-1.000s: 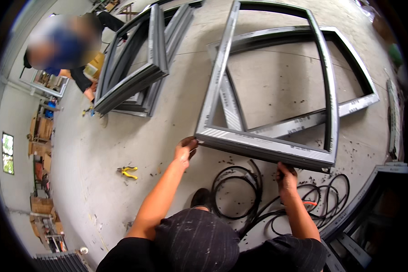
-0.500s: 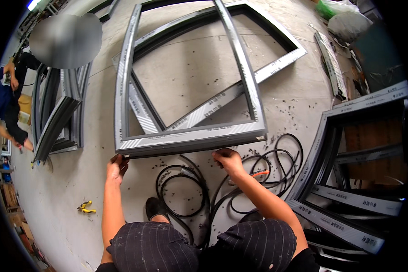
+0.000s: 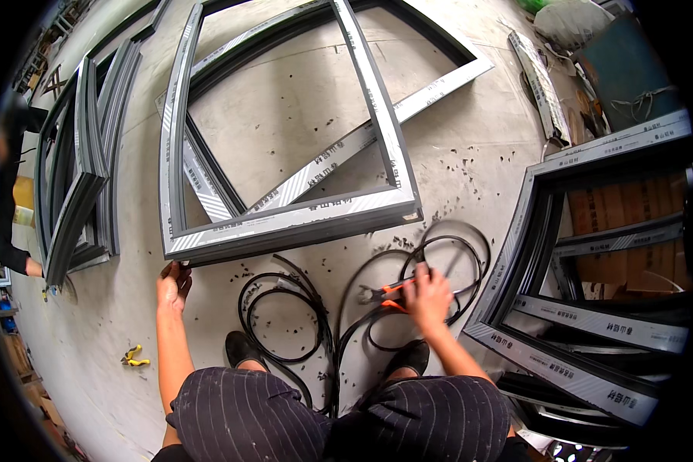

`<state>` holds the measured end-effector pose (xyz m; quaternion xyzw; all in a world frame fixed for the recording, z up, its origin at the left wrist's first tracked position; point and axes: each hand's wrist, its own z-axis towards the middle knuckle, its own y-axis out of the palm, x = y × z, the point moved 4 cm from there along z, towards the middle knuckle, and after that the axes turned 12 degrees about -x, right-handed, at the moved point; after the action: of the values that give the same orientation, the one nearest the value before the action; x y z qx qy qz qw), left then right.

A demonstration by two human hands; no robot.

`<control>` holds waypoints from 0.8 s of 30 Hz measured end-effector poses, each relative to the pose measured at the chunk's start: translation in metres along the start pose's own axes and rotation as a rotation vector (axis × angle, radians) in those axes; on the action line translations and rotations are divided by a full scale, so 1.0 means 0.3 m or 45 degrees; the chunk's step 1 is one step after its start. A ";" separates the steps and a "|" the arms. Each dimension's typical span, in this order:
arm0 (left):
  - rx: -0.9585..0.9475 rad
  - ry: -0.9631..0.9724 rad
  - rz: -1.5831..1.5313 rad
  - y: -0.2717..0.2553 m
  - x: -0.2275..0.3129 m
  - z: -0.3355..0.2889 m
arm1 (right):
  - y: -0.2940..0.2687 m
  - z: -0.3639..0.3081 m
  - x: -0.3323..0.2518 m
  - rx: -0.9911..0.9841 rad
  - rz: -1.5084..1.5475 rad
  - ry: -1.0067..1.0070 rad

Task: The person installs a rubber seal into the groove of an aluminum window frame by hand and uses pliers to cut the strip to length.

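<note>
A grey metal window frame [image 3: 300, 209], partly covered in printed film, lies before me across a second frame [image 3: 435, 88] set at an angle. Up against the near left corner of the upper frame is my left hand [image 3: 174, 286], fingers closed; what they pinch is too hidden to make out. My right hand [image 3: 430, 299], slightly blurred, grips orange-handled pliers [image 3: 395, 293] low over the floor. The pliers' head points left. Beneath and around them run loops of black rubber strip [image 3: 242, 314], coiled on the floor near my shoes.
Yellow-handled pliers [image 3: 135, 356] lie at the left. More frames stand stacked at the right [image 3: 508, 254] and far left [image 3: 81, 189], where another person [image 3: 8, 200] crouches. Small black scraps litter the floor. A long wrapped bundle [image 3: 539, 88] and a plastic bag [image 3: 570, 23] lie far right.
My right hand has left the frame's near edge, moved right and taken hold of the orange-handled pliers. My left hand stays at the corner. The whole view has shifted slightly.
</note>
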<state>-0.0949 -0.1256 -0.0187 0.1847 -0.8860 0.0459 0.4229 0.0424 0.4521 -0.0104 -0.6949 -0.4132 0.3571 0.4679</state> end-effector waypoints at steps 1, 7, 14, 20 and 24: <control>0.015 -0.002 0.011 -0.001 0.002 -0.002 | -0.010 -0.058 -0.090 0.037 -0.142 -0.100; 0.024 -0.018 0.047 -0.005 -0.002 0.017 | 0.057 -0.240 -0.411 -0.508 0.143 -0.720; -0.121 -0.036 0.084 0.024 -0.062 -0.015 | -0.084 -0.208 -0.505 -1.048 0.071 -0.908; -0.397 -0.193 0.603 0.449 -0.205 -0.424 | -0.556 -0.068 -0.497 -0.212 0.571 -0.934; -1.443 -0.556 0.593 0.605 -0.281 -0.557 | -0.648 -0.039 -0.608 0.203 0.617 -0.999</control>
<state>0.0094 0.1068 0.0368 -0.2590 -0.8553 -0.3767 0.2438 -0.0676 0.3253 0.1970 -0.5458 -0.3560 0.7225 0.2311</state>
